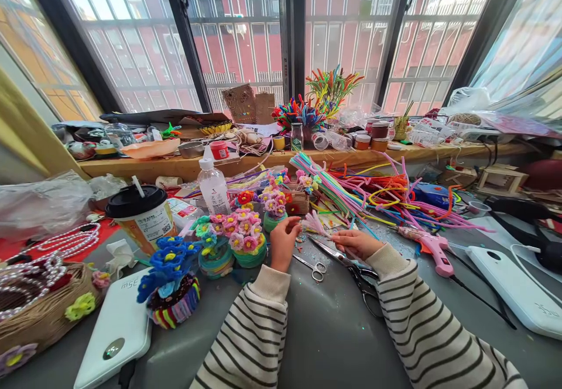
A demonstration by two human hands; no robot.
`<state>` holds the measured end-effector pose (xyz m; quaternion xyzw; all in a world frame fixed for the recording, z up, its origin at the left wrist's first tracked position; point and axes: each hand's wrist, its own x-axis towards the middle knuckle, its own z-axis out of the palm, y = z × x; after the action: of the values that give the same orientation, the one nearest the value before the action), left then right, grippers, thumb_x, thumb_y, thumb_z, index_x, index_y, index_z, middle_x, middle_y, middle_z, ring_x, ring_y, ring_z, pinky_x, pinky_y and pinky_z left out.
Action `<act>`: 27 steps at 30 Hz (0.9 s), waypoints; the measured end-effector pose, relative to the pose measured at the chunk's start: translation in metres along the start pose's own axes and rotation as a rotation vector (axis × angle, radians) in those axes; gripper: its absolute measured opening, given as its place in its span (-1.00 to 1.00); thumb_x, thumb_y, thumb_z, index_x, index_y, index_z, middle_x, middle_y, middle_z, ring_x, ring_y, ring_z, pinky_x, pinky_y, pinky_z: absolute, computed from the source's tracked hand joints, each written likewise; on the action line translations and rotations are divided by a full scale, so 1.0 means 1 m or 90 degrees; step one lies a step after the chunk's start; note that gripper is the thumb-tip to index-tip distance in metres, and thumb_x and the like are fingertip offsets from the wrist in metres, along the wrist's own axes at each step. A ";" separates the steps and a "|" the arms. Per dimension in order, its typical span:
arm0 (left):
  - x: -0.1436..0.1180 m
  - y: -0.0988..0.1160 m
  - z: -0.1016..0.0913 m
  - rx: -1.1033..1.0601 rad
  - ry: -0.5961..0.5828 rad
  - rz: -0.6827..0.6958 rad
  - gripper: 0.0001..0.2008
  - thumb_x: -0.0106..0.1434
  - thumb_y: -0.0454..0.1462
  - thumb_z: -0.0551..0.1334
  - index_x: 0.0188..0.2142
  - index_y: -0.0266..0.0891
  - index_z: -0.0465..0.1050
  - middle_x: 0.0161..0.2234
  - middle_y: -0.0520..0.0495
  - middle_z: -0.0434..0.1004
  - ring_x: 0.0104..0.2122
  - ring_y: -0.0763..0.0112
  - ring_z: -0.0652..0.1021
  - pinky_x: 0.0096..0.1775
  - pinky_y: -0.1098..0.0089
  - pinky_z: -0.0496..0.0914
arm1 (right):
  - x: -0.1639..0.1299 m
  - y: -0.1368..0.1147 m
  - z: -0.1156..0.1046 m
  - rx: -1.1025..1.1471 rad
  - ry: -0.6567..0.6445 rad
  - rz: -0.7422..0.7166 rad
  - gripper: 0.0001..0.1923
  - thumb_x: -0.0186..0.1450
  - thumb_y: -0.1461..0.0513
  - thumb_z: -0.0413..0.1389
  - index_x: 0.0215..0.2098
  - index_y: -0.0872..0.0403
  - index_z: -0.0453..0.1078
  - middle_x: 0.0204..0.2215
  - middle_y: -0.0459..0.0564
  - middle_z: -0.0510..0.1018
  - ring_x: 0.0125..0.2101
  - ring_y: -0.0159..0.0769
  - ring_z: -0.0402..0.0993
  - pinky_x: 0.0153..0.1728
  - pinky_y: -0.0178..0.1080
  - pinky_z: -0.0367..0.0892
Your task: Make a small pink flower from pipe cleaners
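Observation:
My left hand and my right hand meet over the grey table, both pinching a small pale pink fuzzy piece between them. Black-handled scissors lie under my right wrist, and small silver scissors lie just below my left hand. Little pots of pipe-cleaner flowers stand immediately left of my left hand. Both sleeves are cream with dark stripes.
A heap of coloured pipe cleaners lies behind my hands. A pink glue gun and a white device sit right. Left are a blue flower pot, lidded cup, clear bottle, basket with pearls.

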<state>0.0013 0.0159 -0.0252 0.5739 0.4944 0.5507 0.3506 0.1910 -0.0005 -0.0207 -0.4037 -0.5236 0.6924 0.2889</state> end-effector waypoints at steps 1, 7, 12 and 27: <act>0.000 -0.001 0.000 0.024 -0.016 -0.005 -0.85 -0.08 -0.28 0.14 -0.45 -0.24 0.40 -0.50 -0.05 0.42 -0.52 0.41 0.41 -0.43 0.42 0.26 | -0.001 -0.002 0.000 0.012 0.006 -0.007 -0.69 -0.08 0.08 0.11 -0.58 0.15 0.17 -0.77 -0.26 0.22 -0.84 -0.68 -0.08 -0.79 -0.42 -0.26; -0.002 0.001 0.002 0.050 -0.011 -0.009 -0.78 -0.09 -0.14 0.16 -0.67 -0.25 0.39 -0.56 -0.06 0.41 -0.40 0.30 0.40 -0.28 0.36 0.20 | 0.000 -0.006 0.002 0.017 0.053 -0.104 -0.71 -0.06 0.08 0.08 -0.55 0.13 0.15 -0.76 -0.26 0.22 -0.83 -0.66 -0.12 -0.79 -0.43 -0.26; 0.001 0.011 0.002 -0.453 -0.117 -0.274 -0.63 0.05 -0.07 0.00 -0.34 -0.33 0.34 -0.28 -0.19 0.40 -0.27 0.30 0.41 -0.22 0.33 0.24 | 0.001 -0.008 0.012 -0.087 0.260 -0.382 -0.78 0.06 0.07 -0.04 -0.48 0.07 0.17 -0.69 -0.21 0.26 -0.75 -0.56 0.06 -0.71 -0.42 -0.03; 0.002 0.014 -0.005 -0.762 -0.163 -0.359 -0.51 0.07 -0.02 -0.11 -0.19 -0.35 0.23 -0.10 -0.29 0.26 -0.12 0.18 0.31 -0.16 0.17 0.21 | 0.008 0.001 0.030 -0.492 0.402 -0.386 -0.81 0.12 0.13 -0.08 -0.45 0.08 0.23 -0.64 -0.10 0.38 -0.66 -0.45 0.21 -0.61 -0.37 0.10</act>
<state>-0.0015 0.0136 -0.0105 0.1907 0.1895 0.5449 0.7942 0.1610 -0.0092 -0.0203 -0.4988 -0.7190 0.1833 0.4480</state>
